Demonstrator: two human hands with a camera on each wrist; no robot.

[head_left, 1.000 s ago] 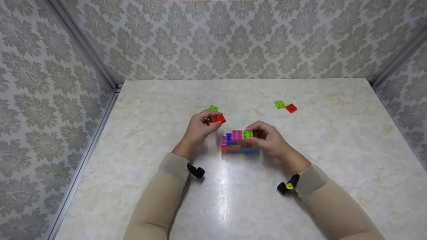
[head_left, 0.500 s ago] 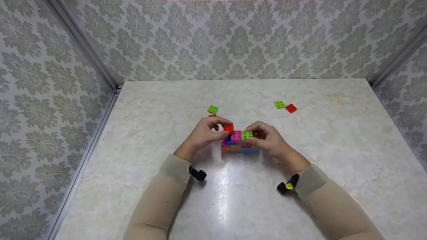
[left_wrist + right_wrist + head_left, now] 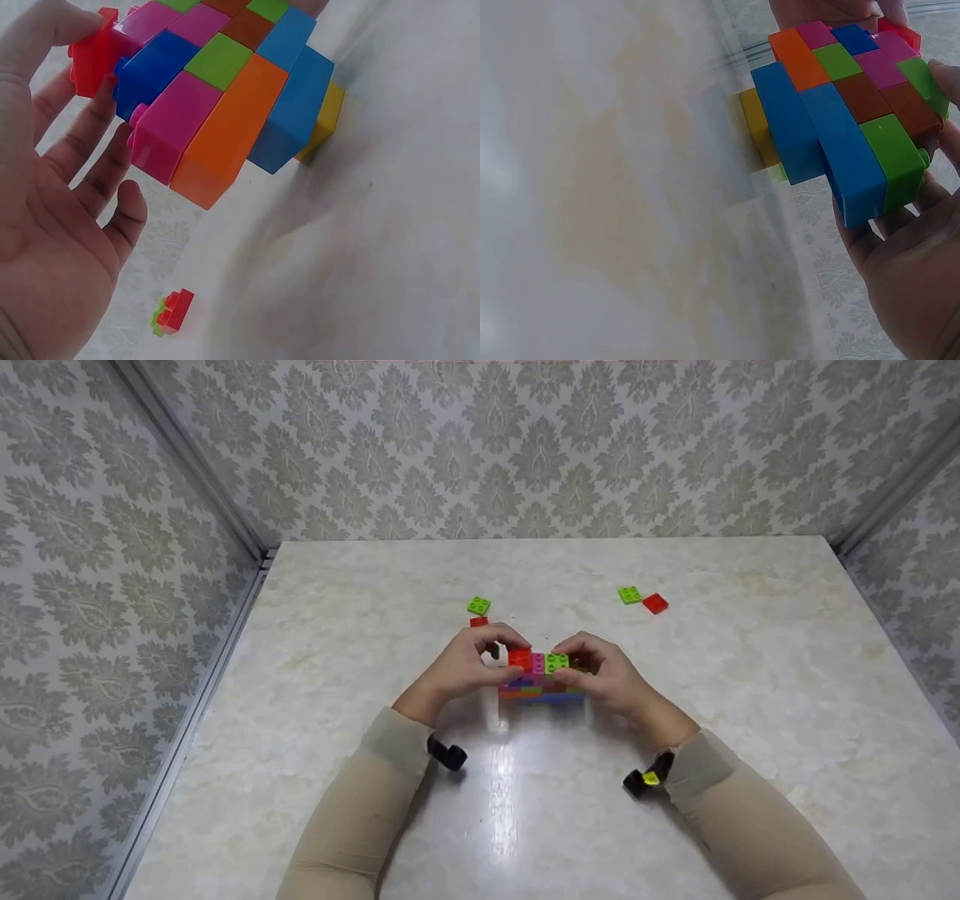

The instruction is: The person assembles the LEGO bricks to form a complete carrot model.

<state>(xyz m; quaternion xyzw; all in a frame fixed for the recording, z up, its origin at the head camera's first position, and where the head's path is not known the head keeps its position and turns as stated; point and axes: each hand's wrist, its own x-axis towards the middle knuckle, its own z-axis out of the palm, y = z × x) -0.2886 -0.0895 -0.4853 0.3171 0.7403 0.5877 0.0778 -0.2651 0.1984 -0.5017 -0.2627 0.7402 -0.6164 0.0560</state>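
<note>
A stepped wall of toy building bricks stands on the table in pink, blue, orange, green and brown. My left hand pinches a red brick at the wall's top left, beside a pink brick. In the left wrist view the thumb presses on that red brick, which touches the upper step; whether its studs are fully seated I cannot tell. My right hand grips the wall's right end, thumb and finger on the top green brick. Its other fingers reach behind the wall in the right wrist view.
Behind my left hand lie a flat green brick and a partly hidden red brick. Farther right on the pale table are another green brick and a red one. Patterned wall panels border the table.
My left hand has moved right and slightly nearer, carrying the red brick from beside the wall onto its top left. A red brick behind that hand has come into view. The right hand stays put.
</note>
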